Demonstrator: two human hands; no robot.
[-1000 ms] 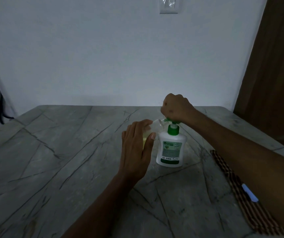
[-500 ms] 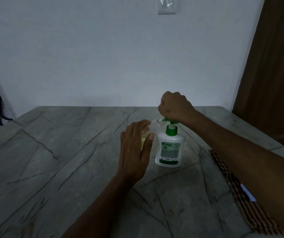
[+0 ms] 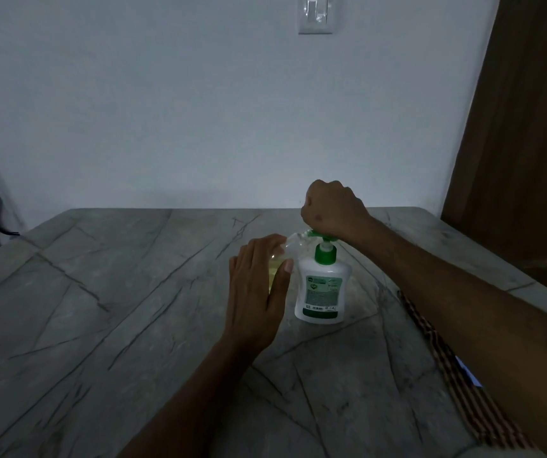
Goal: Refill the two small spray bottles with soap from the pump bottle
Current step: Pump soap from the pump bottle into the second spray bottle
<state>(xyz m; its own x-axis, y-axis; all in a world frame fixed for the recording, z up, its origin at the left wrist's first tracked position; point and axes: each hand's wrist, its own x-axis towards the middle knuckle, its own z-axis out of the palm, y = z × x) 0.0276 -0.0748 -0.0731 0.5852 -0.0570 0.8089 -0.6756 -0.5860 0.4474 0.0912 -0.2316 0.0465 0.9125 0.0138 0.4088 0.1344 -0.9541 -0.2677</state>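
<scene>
Since a moment ago the right hand (image 3: 333, 209) has lifted a little, and more of the white stem under the green pump top shows now; the left hand (image 3: 259, 287) has stayed where it was. Its fingers (image 3: 326, 190) are curled into a fist on top of the green pump head, with the knuckles up. The pump bottle (image 3: 322, 287) is white with a green collar and a green label. It stands straight up on the grey worktop (image 3: 100, 309), and its spout points to the left. The left hand's fingers are curved around a small spray bottle (image 3: 290, 246) just left of the pump bottle, with the thumb on the near side. This little bottle is clear with yellow soap inside. Its open top sits right under the spout, but the hand hides most of it, so I cannot tell if it leans. A striped cloth (image 3: 457, 375) lies under the right arm.
</scene>
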